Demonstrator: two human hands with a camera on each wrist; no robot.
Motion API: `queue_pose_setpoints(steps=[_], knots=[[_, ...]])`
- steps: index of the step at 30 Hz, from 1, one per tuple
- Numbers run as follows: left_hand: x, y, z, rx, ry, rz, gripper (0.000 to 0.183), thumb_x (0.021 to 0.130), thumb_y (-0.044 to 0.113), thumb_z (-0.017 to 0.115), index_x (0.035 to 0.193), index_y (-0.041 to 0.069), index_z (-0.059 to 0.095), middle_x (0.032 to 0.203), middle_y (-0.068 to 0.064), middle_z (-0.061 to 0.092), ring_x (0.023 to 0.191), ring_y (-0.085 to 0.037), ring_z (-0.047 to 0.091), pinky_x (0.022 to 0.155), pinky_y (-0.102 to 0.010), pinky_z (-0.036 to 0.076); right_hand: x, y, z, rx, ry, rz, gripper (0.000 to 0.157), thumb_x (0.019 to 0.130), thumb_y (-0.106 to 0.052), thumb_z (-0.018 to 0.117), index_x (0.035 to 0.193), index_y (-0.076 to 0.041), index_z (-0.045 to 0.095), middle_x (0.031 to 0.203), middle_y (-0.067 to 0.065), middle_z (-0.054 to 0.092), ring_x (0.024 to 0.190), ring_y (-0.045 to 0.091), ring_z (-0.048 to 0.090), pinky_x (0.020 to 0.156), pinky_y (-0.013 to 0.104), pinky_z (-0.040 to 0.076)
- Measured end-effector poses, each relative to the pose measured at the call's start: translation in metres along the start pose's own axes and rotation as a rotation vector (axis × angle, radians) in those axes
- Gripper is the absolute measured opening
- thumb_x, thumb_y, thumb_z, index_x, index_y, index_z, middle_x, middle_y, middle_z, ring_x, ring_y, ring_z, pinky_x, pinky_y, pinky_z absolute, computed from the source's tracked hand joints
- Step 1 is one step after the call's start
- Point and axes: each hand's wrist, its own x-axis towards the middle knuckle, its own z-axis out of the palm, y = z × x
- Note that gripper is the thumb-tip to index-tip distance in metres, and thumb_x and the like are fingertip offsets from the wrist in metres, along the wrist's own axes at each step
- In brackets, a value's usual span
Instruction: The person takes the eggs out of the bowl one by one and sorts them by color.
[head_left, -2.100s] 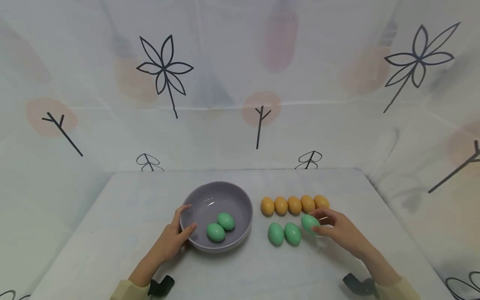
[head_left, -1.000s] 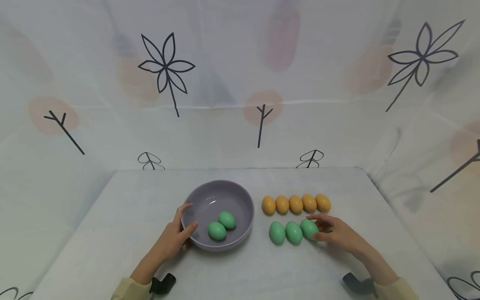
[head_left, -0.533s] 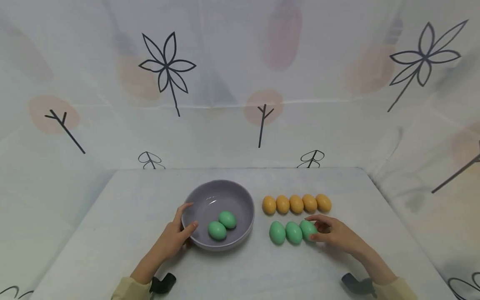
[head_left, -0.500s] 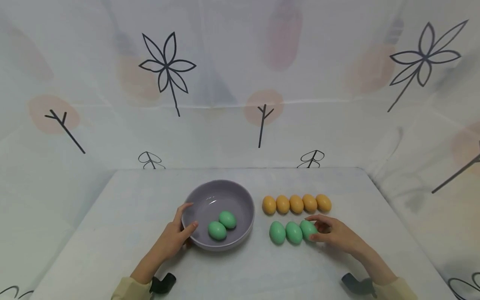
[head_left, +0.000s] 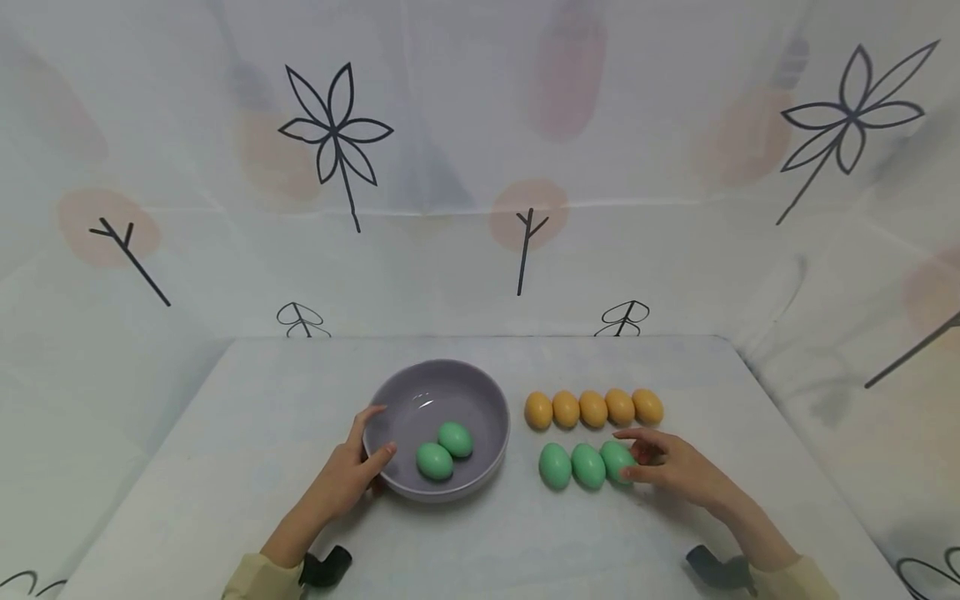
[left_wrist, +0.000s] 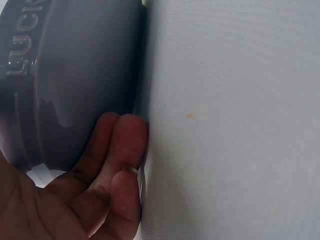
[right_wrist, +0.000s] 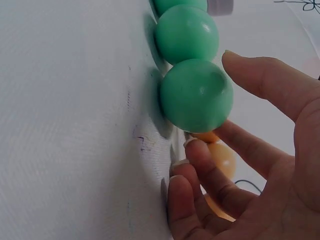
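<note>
A grey-purple bowl [head_left: 480, 392] stands left of centre in the head view, two green eggs [head_left: 434, 461] inside it. My left hand [head_left: 341, 479] grips its left side, thumb over the rim; in the left wrist view the other fingers [left_wrist: 129, 140] curl low against the outer wall. To the right, three green eggs [head_left: 556, 466] lie in a row. My right hand [head_left: 678, 473] is at the rightmost green egg [head_left: 617, 462]. In the right wrist view the thumb stands slightly off that egg and the other fingers are loosely bent beside it.
A row of several yellow eggs [head_left: 592, 409] lies just behind the green row. Everything is on a white-covered table [head_left: 480, 550]. A patterned cloth [head_left: 450, 267] rises at the back and both sides.
The right hand has lowered the third green egg onto the table at the right end of the green row, then eased slightly off it. The left hand stays on the bowl.
</note>
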Motion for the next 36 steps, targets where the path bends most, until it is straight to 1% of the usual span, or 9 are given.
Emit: queue_pose_setpoints(steps=[3, 6, 11, 15, 20, 25, 28, 33, 36], knots=[[0.000, 0.000, 0.000, 0.008, -0.001, 0.010, 0.064, 0.100, 0.044, 0.056, 0.153, 0.030, 0.022, 0.065, -0.002, 0.061, 0.061, -0.018, 0.058, 0.060, -0.030, 0.044, 0.000, -0.004, -0.003, -0.016, 0.019, 0.009, 0.058, 0.084, -0.030, 0.079, 0.133, -0.006, 0.059, 0.098, 0.004, 0.060, 0.091, 0.020, 0.056, 0.077, 0.036, 0.045], [0.000, 0.000, 0.000, 0.012, -0.003, 0.015, 0.064, 0.100, 0.044, 0.056, 0.153, 0.029, 0.022, 0.064, -0.002, 0.061, 0.060, -0.018, 0.058, 0.061, -0.030, 0.044, 0.001, -0.009, -0.006, -0.033, 0.049, -0.008, 0.056, 0.085, -0.031, 0.079, 0.132, -0.006, 0.061, 0.102, 0.004, 0.061, 0.093, 0.021, 0.057, 0.076, 0.039, 0.045], [0.000, 0.001, -0.002, 0.007, -0.004, 0.014, 0.064, 0.100, 0.045, 0.056, 0.153, 0.030, 0.022, 0.064, -0.002, 0.062, 0.061, -0.018, 0.059, 0.061, -0.030, 0.044, 0.006, -0.023, -0.010, -0.054, 0.089, -0.075, 0.050, 0.088, -0.028, 0.077, 0.129, -0.004, 0.063, 0.108, 0.008, 0.063, 0.094, 0.021, 0.057, 0.074, 0.035, 0.048], [0.000, 0.000, -0.002, 0.007, -0.003, 0.020, 0.064, 0.100, 0.045, 0.056, 0.153, 0.030, 0.022, 0.063, -0.001, 0.061, 0.060, -0.018, 0.058, 0.061, -0.030, 0.044, 0.013, -0.036, -0.009, -0.063, 0.095, -0.140, 0.046, 0.088, -0.024, 0.076, 0.127, -0.003, 0.064, 0.107, 0.008, 0.062, 0.094, 0.020, 0.056, 0.078, 0.030, 0.050], [0.000, -0.001, -0.002, 0.003, -0.007, 0.026, 0.064, 0.100, 0.045, 0.055, 0.153, 0.031, 0.021, 0.062, -0.002, 0.061, 0.061, -0.018, 0.058, 0.061, -0.030, 0.043, 0.025, -0.051, -0.002, -0.064, 0.076, -0.216, 0.042, 0.088, -0.022, 0.076, 0.125, -0.004, 0.065, 0.103, 0.008, 0.061, 0.095, 0.023, 0.057, 0.080, 0.030, 0.049], [-0.001, -0.001, -0.001, 0.000, -0.008, 0.023, 0.064, 0.100, 0.045, 0.055, 0.153, 0.031, 0.021, 0.062, -0.002, 0.061, 0.061, -0.018, 0.058, 0.061, -0.030, 0.043, 0.038, -0.069, 0.009, -0.095, 0.063, -0.245, 0.040, 0.088, -0.027, 0.077, 0.123, -0.008, 0.068, 0.103, 0.006, 0.064, 0.094, 0.025, 0.058, 0.079, 0.032, 0.049], [-0.001, -0.001, -0.001, -0.001, -0.011, 0.019, 0.064, 0.101, 0.045, 0.055, 0.153, 0.031, 0.021, 0.063, -0.002, 0.061, 0.061, -0.018, 0.058, 0.061, -0.030, 0.044, 0.046, -0.080, 0.017, -0.104, 0.057, -0.283, 0.039, 0.088, -0.028, 0.077, 0.122, -0.009, 0.069, 0.103, 0.006, 0.065, 0.094, 0.024, 0.059, 0.078, 0.033, 0.049], [0.000, -0.002, -0.001, 0.002, -0.010, 0.014, 0.064, 0.101, 0.046, 0.054, 0.153, 0.031, 0.021, 0.063, -0.002, 0.062, 0.061, -0.018, 0.058, 0.061, -0.030, 0.043, 0.060, -0.101, 0.029, -0.061, 0.031, -0.360, 0.033, 0.090, -0.025, 0.076, 0.120, -0.013, 0.070, 0.104, 0.006, 0.065, 0.096, 0.026, 0.060, 0.079, 0.032, 0.050], [0.000, -0.003, 0.000, 0.003, -0.010, 0.015, 0.064, 0.101, 0.046, 0.054, 0.153, 0.032, 0.021, 0.063, -0.002, 0.062, 0.061, -0.018, 0.058, 0.062, -0.030, 0.043, 0.067, -0.115, 0.035, -0.055, 0.000, -0.403, 0.030, 0.090, -0.023, 0.076, 0.119, -0.015, 0.071, 0.104, 0.001, 0.064, 0.097, 0.026, 0.060, 0.080, 0.034, 0.051]])
